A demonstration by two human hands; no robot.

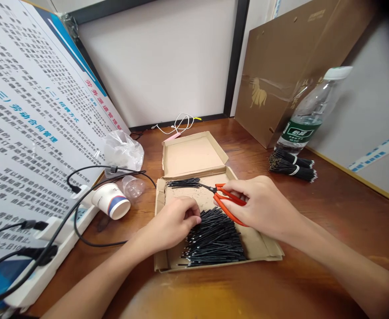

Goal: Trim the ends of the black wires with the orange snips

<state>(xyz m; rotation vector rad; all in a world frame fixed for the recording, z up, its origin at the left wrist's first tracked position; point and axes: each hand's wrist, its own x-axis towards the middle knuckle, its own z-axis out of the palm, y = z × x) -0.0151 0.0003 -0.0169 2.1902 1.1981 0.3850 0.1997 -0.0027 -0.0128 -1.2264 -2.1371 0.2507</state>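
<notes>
While both hands are working over the open box, the scene is reading as follows:

Left hand (174, 221): it is curling loosely at the near-left edge of the wire pile, fingertips pinching at the ends of a few black wires; how many it is gripping cannot be told.
Right hand (264, 204): it is closing around the orange handles of the scissors, thumb and fingers wrapping them, the wrist coming in from the lower right.
Scissors (229, 201): they are lying nearly level above the box, dark blades pointing left toward the smaller bunch of wires; whether the blades are parted is too small to tell.
Wire pile (214, 239): short black wires are lying heaped in the near half of the box, just under both hands.
Smaller bunch (183, 182): a thin row of wires is resting at the far end of the tray, beside the blade tips.
Cardboard box (264, 252): it is sitting flat on the wooden table (330, 230), lid flap standing open behind.
Surroundings: a tipped paper cup (111, 201) is lying to the left, and tied wire bundles (292, 164) are resting by a plastic bottle (309, 110) to the right.
</notes>
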